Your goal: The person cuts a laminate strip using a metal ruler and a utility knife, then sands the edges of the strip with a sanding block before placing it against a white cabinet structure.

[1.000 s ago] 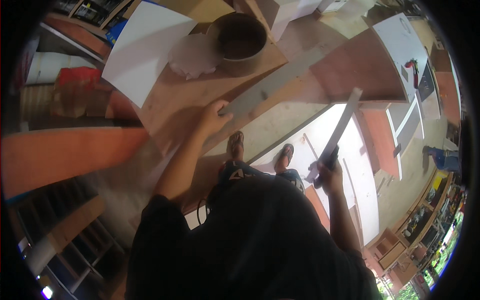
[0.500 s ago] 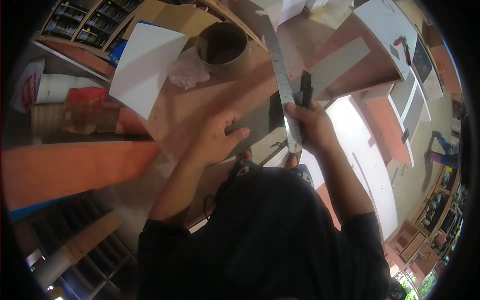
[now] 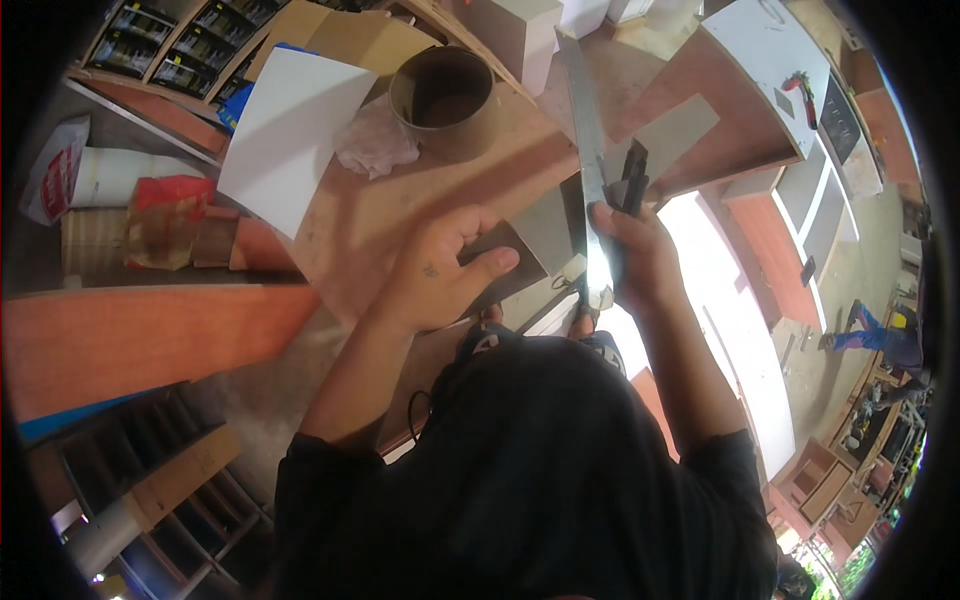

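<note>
Curled over a long grey strip of board (image 3: 543,228) is my left hand (image 3: 440,265), thumb along its near part, in the centre of the view. My right hand (image 3: 640,250) grips a long metal straightedge (image 3: 578,120) together with a black-handled tool (image 3: 633,175) that looks like a utility knife. The straightedge stands out away from me, crossing above the grey strip, which rests over a brown wooden board (image 3: 340,240). Beyond my left hand are a round brown container (image 3: 445,140) and a crumpled pale pink wad (image 3: 378,150).
A white sheet (image 3: 280,140) lies back left, near orange panels (image 3: 140,345) and shelving (image 3: 170,480). Wooden cabinets (image 3: 700,120), one with red-handled pliers (image 3: 800,85) on top, and a bright white panel (image 3: 740,380) fill the right. A co-worker (image 3: 880,340) is at the far right.
My right hand has swung from low on the right to the middle, bringing straightedge and black tool up beside my left hand. The view has shifted slightly. The co-worker has moved.
</note>
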The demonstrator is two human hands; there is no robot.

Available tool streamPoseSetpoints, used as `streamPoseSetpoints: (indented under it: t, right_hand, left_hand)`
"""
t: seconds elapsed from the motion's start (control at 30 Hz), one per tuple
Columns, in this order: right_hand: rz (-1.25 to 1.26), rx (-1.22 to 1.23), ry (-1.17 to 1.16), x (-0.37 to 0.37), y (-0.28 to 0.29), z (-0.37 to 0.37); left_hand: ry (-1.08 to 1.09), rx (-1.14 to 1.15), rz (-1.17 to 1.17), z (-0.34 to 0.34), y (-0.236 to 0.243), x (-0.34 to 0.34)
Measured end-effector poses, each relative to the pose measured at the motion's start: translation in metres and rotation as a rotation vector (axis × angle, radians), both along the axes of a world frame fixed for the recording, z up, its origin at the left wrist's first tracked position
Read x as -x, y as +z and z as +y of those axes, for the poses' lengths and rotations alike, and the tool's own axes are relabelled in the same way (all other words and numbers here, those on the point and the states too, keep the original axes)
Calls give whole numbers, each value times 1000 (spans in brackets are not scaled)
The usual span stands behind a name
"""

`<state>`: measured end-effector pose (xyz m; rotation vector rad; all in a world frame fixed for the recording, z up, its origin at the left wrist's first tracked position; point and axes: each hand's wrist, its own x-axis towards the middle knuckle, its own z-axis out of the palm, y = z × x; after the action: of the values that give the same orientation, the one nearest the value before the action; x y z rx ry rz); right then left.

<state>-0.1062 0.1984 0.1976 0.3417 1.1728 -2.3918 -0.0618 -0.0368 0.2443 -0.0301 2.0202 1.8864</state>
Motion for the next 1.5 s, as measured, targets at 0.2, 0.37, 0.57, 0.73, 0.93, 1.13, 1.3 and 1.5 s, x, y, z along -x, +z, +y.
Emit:
streamPoseSetpoints:
  t: [0.2,0.37,0.57,0.73,0.93,1.13,1.3,1.5]
  right_hand:
    - [-15,66,-29,-1,-7,15]
    - [-103,170,-138,-6,-43,73]
    - [-363,-6,-269,-42,-105,117]
    - [-468,-73,-460,-83,-139,135]
    - [-488,-67,-598,-113,-157,144]
    - [-463,0,-828,-140,-218,165]
    - [-596,49,-965,-174,-311,178]
    - [-701,137,-1184,-225,-409,186]
  left_hand:
    - [22,-5,-37,1,-1,-1]
    - [51,21,71,5,3,-3]
    - [40,151,204,3,-12,2]
    - [24,175,224,17,-14,13]
    - [-140,124,381,20,-3,21]
    - [-366,-265,56,37,-25,77]
    - [-462,-112,-54,53,-43,118]
    - [-557,-241,-142,93,-76,165]
